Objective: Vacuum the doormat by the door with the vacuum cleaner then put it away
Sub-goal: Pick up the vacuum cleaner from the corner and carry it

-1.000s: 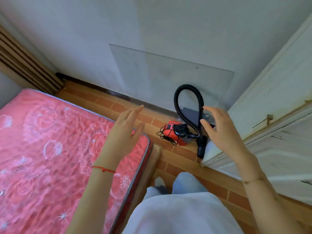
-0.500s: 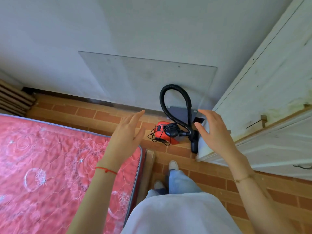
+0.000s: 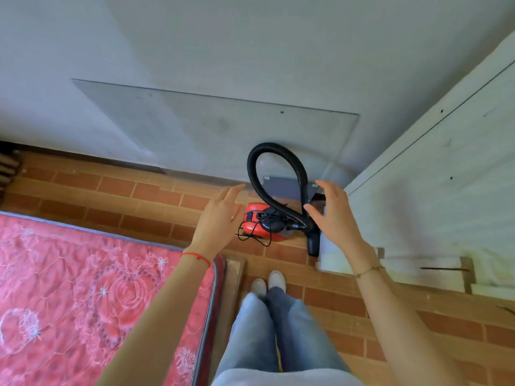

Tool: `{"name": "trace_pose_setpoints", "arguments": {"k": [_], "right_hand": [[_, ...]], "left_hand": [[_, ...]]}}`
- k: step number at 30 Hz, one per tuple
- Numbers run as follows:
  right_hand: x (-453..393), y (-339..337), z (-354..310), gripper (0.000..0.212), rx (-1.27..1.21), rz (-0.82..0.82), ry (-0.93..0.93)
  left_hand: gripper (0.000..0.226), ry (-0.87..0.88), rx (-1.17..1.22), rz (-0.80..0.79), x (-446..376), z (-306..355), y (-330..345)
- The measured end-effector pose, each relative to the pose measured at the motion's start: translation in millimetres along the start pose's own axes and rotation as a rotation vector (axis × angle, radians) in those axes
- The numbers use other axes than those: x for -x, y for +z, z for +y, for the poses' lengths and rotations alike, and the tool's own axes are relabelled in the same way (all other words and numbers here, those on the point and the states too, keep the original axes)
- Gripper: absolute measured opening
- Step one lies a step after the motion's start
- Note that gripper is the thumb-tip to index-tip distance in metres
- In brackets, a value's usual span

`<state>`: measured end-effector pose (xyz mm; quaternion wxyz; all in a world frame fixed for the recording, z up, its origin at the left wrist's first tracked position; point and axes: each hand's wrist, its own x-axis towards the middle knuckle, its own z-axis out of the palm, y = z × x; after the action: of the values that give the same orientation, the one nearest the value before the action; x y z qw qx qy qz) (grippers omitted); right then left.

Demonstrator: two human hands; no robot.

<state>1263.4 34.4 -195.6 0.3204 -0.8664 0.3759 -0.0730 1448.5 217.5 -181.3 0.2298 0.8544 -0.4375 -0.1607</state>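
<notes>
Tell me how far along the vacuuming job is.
Done: nothing that shows. The red vacuum sits on the brick floor by the wall, its black hose looped and its cord bundled beside it. In hand: the left hand and right hand hover open above it, holding nothing. Left: pick it up, vacuum the doormat, which is not in view, and put it away.

A pale grey wall [image 3: 250, 45] fills the upper part of the view, evenly lit by soft daylight. A clear glass sheet [image 3: 217, 126] leans against it, its lower edge on the floor. The floor [image 3: 133, 196] is laid in reddish-brown brick-pattern tiles. At the left lies a mattress [image 3: 83, 288] covered in pink, rose-patterned quilted fabric with a grey edge. At the right stands a worn white wooden door [image 3: 434, 190].
</notes>
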Motion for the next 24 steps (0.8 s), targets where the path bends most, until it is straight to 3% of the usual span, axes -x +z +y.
{"name": "trace_pose_setpoints", "arguments": {"k": [9, 19, 24], "right_hand": [[-81.5, 124.4, 122.9, 0.084, -0.038, -0.006, 0.259], [-135.4, 280.0, 244.8, 0.135, -0.001, -0.079, 0.298], [-152.3, 326.8, 282.3, 0.143, -0.023, -0.001, 0.239]], "left_hand": [[0.031, -0.085, -0.020, -0.082, -85.9, -85.6, 169.7], [0.051, -0.102, -0.138, -0.289, -140.8, -186.4, 373.7], [0.059, -0.057, -0.253, -0.337, -167.3, -220.1, 444.2]]}}
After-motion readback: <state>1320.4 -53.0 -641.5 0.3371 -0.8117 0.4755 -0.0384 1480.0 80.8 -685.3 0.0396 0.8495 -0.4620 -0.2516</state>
